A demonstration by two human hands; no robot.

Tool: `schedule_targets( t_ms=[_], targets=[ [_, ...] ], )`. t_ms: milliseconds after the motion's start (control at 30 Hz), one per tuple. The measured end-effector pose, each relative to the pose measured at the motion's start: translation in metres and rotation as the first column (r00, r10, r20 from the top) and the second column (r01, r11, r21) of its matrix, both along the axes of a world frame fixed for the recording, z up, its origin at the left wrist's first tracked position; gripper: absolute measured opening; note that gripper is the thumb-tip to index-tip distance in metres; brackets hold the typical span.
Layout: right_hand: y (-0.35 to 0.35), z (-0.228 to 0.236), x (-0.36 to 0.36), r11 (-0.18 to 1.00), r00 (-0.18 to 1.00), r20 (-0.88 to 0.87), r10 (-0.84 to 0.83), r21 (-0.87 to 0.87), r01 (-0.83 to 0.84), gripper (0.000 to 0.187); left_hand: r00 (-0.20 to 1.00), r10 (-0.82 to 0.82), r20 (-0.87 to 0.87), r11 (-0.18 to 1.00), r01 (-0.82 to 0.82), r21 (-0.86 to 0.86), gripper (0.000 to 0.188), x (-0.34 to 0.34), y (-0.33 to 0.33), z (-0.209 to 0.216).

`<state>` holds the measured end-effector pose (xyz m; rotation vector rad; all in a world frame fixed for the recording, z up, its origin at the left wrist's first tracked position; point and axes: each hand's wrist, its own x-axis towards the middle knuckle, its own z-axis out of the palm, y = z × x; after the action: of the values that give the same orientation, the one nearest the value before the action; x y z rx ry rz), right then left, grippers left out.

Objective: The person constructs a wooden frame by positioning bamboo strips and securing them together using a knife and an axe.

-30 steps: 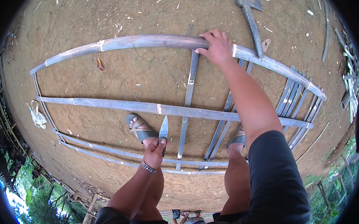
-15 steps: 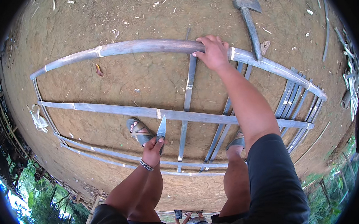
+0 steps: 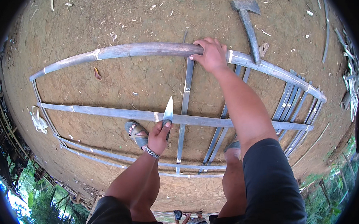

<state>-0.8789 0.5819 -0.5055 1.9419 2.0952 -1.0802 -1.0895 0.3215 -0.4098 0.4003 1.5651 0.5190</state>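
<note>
My left hand (image 3: 158,138) is closed round the dark handle of a knife (image 3: 169,110), its pointed blade aimed away from me, above a long split bamboo strip (image 3: 95,110). Out at the far side, my right hand (image 3: 212,54) grips a thick bamboo pole (image 3: 142,49), thumb on the near side and fingers over the top. Under the pole and strip runs an upright bamboo slat (image 3: 186,92), which passes just left of my right hand. Pole, strips and slats lie crossed in a frame on the ground, with my sandalled feet among them.
A hatchet (image 3: 251,35) rests with its handle end on the pole, right of my right hand. Several slats (image 3: 290,97) sit close together at the frame's right end. A white bag (image 3: 39,120) lies at left; split bamboo (image 3: 352,75) is piled far right. Another person (image 3: 190,220) shows at the bottom edge.
My left hand has moved forward and slightly right with the knife, so the blade now reaches past the middle strip. My right hand stays on the pole, shifted a little left in the picture.
</note>
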Motion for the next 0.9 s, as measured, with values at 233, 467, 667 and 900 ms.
schedule_targets(
  t_ms=[233,467,667,900],
  targets=[
    [-0.002,-0.006,0.004,0.997,1.000,-0.014,-0.003,0.073,0.004,0.051,0.995,0.005,-0.096,0.974,0.017,0.224,0.039,0.009,0.093,-0.043],
    [-0.002,-0.010,0.004,0.995,0.999,-0.043,-0.015,0.099,0.019,0.049,0.949,0.089,-0.303,0.826,0.099,0.554,0.039,0.026,0.238,-0.105],
    [-0.001,-0.006,0.003,0.994,0.998,-0.061,-0.024,0.109,0.031,0.050,0.847,0.047,-0.530,0.502,0.438,0.745,0.036,0.035,0.288,-0.144],
    [0.005,-0.001,-0.009,0.981,0.990,-0.049,-0.134,0.135,0.139,0.048,0.766,0.062,-0.639,0.460,0.547,0.700,0.028,0.041,0.284,-0.152]
  ],
)
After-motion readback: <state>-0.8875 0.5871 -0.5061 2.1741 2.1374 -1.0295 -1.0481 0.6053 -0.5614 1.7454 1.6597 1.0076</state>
